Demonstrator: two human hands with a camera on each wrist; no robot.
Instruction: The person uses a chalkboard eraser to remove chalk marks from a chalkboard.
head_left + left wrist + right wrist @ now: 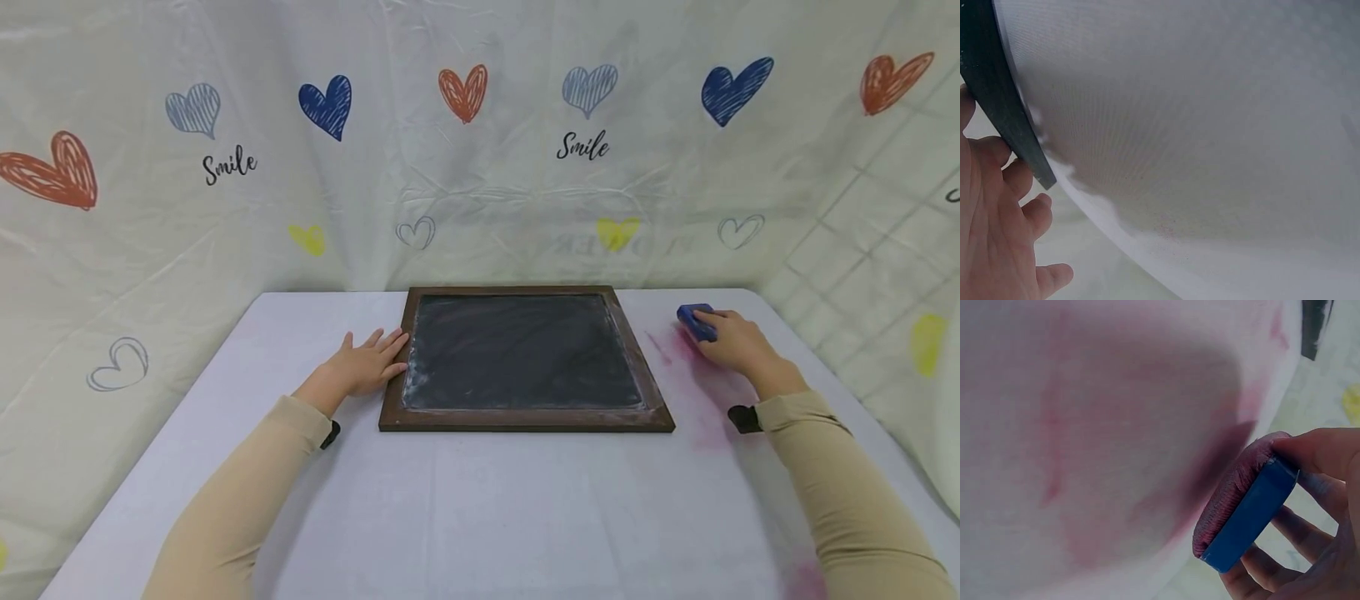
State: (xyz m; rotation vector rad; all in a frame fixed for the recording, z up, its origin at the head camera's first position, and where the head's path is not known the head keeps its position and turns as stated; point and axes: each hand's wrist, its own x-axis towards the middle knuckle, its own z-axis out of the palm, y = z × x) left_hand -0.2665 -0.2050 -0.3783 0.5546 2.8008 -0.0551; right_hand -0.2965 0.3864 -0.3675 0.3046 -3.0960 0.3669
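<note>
Fingers (pixel 1319 453) of the right hand (pixel 738 342) curl around a blue eraser (pixel 696 322); its felt side is stained pink and faces the table (pixel 480 517). The eraser is on the far right part of the table, over pink smears (pixel 701 392). From this hand the chalkboard (pixel 525 354) lies to the left, apart from the eraser, with its long side running left to right. The left hand (pixel 363 362) lies flat with straight fingers and touches the left edge of the frame (pixel 393 392); it holds nothing. No container is in view. A sheet with printed hearts (pixel 480 150) hangs behind.
</note>
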